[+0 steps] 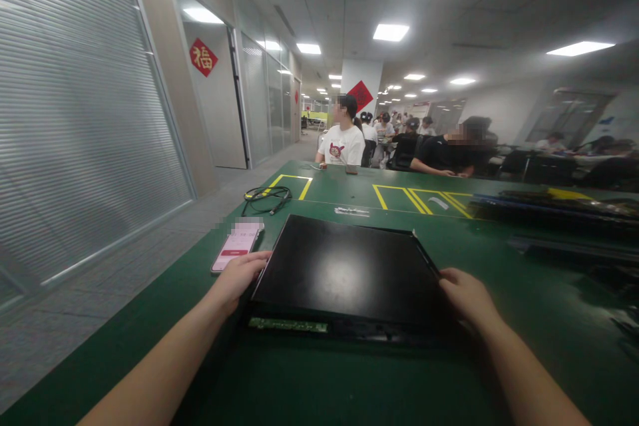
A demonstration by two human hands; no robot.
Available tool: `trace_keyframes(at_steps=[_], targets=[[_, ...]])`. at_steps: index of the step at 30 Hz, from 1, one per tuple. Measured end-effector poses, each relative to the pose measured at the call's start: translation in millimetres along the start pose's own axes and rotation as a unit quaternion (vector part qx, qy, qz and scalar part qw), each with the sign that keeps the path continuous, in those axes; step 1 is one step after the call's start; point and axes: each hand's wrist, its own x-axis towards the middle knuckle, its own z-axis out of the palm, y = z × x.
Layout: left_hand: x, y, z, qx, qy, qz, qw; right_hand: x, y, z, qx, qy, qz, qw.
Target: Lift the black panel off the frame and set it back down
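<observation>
A flat black screen panel (344, 266) lies on the green table (349, 379) straight in front of me, its glossy face up. A narrow green circuit strip (288, 325) shows along its near edge. My left hand (239, 276) grips the panel's left edge near the front corner. My right hand (466, 296) holds the right edge, fingers curled over it.
A phone (235, 246) with a lit pink screen lies just left of the panel. A coiled black cable (267, 198) sits beyond it. Dark panels and parts are stacked at the right (554, 210). Several people sit at the table's far end (344, 140). The aisle floor drops off at left.
</observation>
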Motion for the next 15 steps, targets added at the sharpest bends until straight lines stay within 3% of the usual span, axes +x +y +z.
trace_keyframes(at_steps=[3,7,15], targets=[[1,0,-0.8,-0.045,0.000,0.021,0.999,0,0,0,0.002,0.001,0.001,1.000],[-6,4,0.1,-0.118,-0.064,0.031,0.990,0,1,1,0.002,-0.003,0.000,1.000],[-20,7,1.9,-0.142,-0.153,0.056,0.976,3,4,2,0.002,0.004,-0.003,1.000]])
